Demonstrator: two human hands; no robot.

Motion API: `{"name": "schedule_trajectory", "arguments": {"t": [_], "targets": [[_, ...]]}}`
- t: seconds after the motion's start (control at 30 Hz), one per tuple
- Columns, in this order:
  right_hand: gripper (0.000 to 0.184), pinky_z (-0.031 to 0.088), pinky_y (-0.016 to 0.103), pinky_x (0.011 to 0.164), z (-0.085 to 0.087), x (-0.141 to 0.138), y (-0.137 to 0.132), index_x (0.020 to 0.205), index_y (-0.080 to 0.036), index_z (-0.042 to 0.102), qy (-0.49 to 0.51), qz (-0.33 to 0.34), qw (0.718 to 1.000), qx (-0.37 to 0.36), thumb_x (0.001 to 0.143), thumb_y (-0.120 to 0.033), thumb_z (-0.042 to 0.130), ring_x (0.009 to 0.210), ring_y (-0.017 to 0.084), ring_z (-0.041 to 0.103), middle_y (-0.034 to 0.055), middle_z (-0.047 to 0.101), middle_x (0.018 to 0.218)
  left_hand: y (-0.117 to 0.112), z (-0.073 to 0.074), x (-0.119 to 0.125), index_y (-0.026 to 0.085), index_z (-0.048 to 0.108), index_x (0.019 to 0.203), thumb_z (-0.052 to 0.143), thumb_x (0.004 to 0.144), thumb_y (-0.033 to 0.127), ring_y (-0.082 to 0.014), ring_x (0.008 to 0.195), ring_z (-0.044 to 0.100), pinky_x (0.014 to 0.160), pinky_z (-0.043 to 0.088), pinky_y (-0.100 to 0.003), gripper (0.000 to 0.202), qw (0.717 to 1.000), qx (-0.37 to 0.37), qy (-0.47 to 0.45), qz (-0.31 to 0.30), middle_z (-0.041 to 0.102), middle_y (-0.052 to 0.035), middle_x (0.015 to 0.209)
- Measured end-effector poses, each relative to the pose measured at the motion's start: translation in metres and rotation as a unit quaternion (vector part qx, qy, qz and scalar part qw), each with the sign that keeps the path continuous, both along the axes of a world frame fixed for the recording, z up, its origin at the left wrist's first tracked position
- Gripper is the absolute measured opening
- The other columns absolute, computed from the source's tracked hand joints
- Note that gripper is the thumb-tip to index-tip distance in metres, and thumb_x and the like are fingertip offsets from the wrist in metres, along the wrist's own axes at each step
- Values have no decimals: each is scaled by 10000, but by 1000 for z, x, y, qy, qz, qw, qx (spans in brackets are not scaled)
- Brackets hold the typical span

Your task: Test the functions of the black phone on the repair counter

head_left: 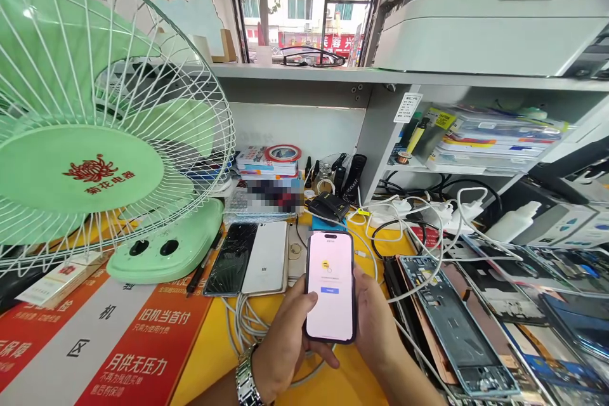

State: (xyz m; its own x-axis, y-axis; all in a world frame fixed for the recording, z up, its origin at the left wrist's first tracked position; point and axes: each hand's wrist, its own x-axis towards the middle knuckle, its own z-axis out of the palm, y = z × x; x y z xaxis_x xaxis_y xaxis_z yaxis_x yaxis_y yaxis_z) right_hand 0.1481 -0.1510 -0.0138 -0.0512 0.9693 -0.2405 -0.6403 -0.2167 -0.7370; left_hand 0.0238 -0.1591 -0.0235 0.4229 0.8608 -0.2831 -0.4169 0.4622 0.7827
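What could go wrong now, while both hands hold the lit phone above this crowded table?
1. The left hand and right hand grip the phone by its edges; a slip could drop it onto the white cables beneath.
2. A loose cable crosses the opened phone frames beside the right hand; the wrist might snag it.

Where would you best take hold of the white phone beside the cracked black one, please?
Probably by its near short end, coming from your side: the white phone lies flat, the black phone crowds its left edge and another device its right. The left hand and right hand hold the lit phone.
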Motion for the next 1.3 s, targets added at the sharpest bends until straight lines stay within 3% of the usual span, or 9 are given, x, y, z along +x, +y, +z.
{"name": "schedule_trajectory", "arguments": {"t": [0.4,0.73,1.3], "targets": [[467,511,303,568,2,-2,-1,1003,-198,685,-31,13,999,26,796,-603,580,686,222,648,61,732,851,3,3,2,178,504,1276,593,844,413,-168,618,607,376,506,-214,500,999,-12,47,12,612,-77,881],[493,531,338,678,-1,-3,-3,1017,-188,699,-29,13,999,21,818,-616,556,726,224,662,85,743,898,2,0,4,196,509,1250,623,831,436,-170,622,607,352,487,-204,496,998,-8,56,21,592,-61,857],[477,530,332,592,-4,-1,-1,1018,-192,671,-34,23,999,32,807,-607,565,720,242,660,73,735,869,0,8,2,161,519,1248,649,789,431,-180,634,601,350,481,-214,548,998,-15,59,30,609,-77,872]]}}
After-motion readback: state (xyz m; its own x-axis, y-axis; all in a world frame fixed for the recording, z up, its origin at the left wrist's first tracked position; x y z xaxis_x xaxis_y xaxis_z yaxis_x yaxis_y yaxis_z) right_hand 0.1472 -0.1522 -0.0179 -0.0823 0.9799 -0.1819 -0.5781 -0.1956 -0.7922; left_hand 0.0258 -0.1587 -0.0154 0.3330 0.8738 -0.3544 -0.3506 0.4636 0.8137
